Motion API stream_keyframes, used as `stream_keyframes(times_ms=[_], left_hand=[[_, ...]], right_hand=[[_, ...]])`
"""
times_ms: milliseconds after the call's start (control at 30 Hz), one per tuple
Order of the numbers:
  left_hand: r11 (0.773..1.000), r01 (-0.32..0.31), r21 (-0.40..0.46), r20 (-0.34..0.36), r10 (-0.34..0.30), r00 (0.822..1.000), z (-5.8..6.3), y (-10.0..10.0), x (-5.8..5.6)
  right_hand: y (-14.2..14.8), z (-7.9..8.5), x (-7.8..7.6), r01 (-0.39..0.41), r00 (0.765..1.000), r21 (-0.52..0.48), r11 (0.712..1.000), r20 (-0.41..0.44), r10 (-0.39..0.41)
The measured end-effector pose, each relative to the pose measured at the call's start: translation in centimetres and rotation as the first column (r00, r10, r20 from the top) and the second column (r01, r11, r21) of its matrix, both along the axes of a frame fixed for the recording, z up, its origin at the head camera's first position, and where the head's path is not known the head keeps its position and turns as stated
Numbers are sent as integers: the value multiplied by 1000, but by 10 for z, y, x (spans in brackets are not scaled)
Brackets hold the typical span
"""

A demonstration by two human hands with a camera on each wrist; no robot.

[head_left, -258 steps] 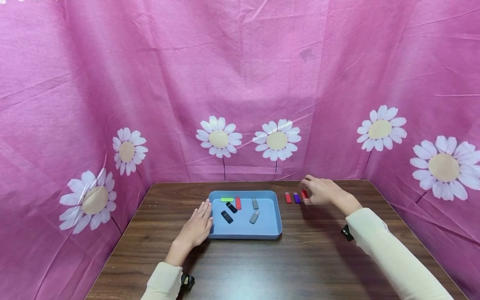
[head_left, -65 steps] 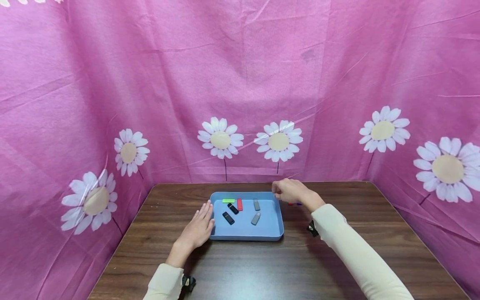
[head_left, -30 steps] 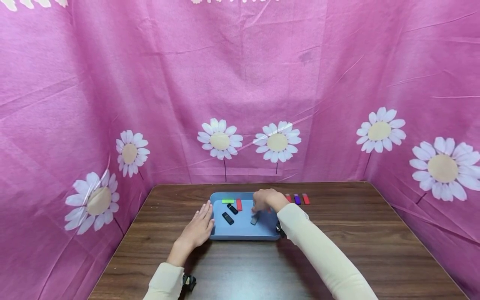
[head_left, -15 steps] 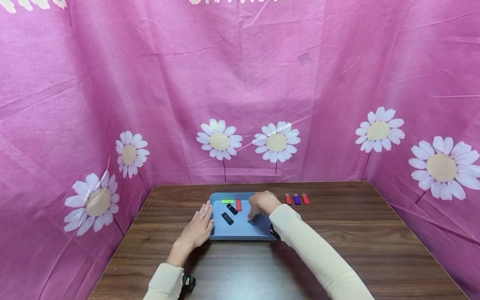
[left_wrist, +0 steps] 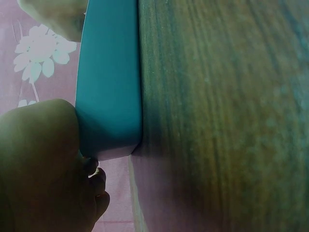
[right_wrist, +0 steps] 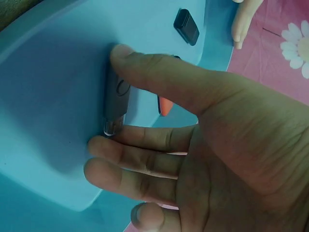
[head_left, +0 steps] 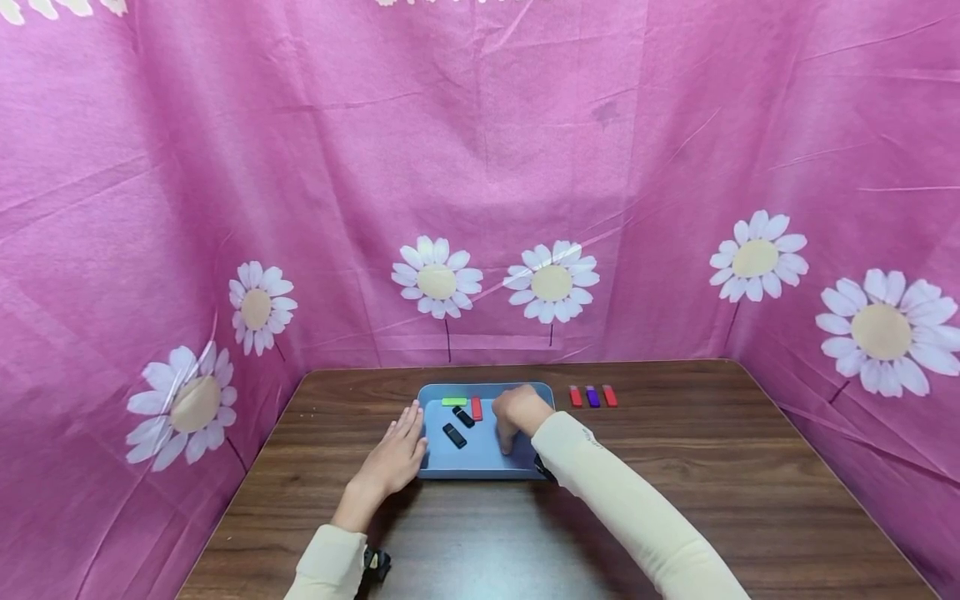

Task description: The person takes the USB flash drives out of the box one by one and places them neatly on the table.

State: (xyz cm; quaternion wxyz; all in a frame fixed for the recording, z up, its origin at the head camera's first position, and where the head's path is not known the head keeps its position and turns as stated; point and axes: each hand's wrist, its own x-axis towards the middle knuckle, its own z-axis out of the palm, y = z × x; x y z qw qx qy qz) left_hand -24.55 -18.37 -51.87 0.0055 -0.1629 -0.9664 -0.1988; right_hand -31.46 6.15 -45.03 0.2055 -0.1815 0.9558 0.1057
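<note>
My right hand reaches into the blue tray. In the right wrist view, its thumb and fingers are at opposite ends of a grey USB stick with a clear cap, pinching it close over the tray floor. The head view hides that stick behind the hand. My left hand lies with straight fingers along the tray's left rim, also seen in the left wrist view. Left of my right hand, the tray holds a green USB stick, a red one and two black ones, the nearer black stick lying slanted.
Right of the tray, a red USB stick, a purple one and another red one stand in a row on the wooden table. A pink flowered cloth hangs behind and at both sides.
My right hand has come left from the row of USB sticks into the tray and down to the grey stick, now gripped. Its fingers cover the tray's right part. The left hand stays put.
</note>
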Motion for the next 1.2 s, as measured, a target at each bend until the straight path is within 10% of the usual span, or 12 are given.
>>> stream_keyframes(times_ms=[867, 1200], left_hand=[[1000, -7, -25, 4, 7, 1000, -2, -1, -1], [1000, -5, -31, 6, 5, 1000, -3, -1, -2]], right_hand=[[8, -6, -3, 50, 996, -259, 965, 84, -29], [20, -10, -15, -55, 998, -269, 962, -26, 50]])
